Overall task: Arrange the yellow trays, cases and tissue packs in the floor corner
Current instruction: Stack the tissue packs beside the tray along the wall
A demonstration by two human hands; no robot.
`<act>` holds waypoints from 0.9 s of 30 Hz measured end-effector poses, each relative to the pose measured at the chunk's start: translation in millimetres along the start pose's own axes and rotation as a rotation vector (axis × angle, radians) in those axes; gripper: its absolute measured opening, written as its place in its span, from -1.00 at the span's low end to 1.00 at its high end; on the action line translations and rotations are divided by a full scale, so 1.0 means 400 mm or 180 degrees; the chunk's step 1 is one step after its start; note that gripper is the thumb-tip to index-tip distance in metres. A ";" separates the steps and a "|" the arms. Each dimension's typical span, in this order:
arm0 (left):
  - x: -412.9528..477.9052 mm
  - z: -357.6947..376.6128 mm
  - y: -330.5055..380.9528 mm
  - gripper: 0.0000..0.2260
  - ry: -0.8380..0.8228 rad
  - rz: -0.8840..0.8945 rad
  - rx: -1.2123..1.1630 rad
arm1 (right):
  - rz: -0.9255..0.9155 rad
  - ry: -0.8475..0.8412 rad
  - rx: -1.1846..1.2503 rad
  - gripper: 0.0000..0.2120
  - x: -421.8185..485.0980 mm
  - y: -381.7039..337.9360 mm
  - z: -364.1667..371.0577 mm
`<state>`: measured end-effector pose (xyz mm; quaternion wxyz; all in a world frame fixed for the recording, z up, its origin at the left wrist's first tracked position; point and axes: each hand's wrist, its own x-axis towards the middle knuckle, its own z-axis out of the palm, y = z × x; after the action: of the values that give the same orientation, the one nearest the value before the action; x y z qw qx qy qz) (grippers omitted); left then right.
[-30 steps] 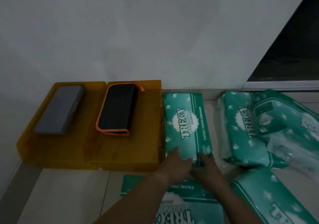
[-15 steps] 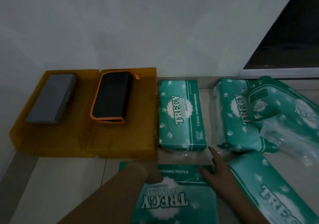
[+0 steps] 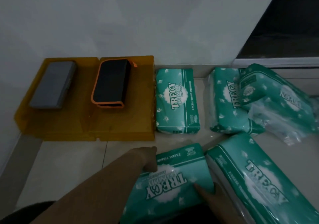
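Two yellow trays lie side by side in the floor corner. A grey case rests on the left tray and a black case with orange trim on the right one. One green tissue pack lies flat against the right tray's side. Nearer to me, another tissue pack is tilted between my hands. My left hand grips its far left corner, thumb on top. My right hand holds its right edge, also with the thumb on top.
Further right lie a tissue pack with another pack leaning on it in loose clear wrap. A large pack lies at the front right. White wall behind; dark doorway at the right.
Both hands left the pack beside the tray and drew back to the nearer pack, taking hold of it at both sides. The view tilted downward.
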<state>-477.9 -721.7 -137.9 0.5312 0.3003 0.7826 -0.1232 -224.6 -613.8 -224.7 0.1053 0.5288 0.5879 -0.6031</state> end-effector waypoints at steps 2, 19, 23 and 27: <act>-0.004 0.001 -0.002 -0.25 -0.0010 0.0054 0.0057 | -0.0016 -0.0141 0.0395 -0.17 0.006 -0.030 0.005; -0.030 -0.106 -0.088 -0.12 0.0192 0.0394 -0.1458 | -0.1094 0.0435 -0.0164 -0.88 -0.095 -0.260 -0.083; -0.082 -0.128 -0.076 -0.14 -0.0249 0.0794 -0.1735 | -0.1409 0.0574 0.0106 -0.80 -0.125 -0.390 -0.239; -0.122 -0.152 -0.036 -0.55 -0.0281 0.1200 -0.2200 | -0.1685 0.0961 0.0552 -0.67 -0.103 -0.488 -0.327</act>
<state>-520.0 -718.4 -70.7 0.6474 0.2365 0.6856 0.2344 -286.3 -471.0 -43.8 -0.1893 0.4480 0.6604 -0.5721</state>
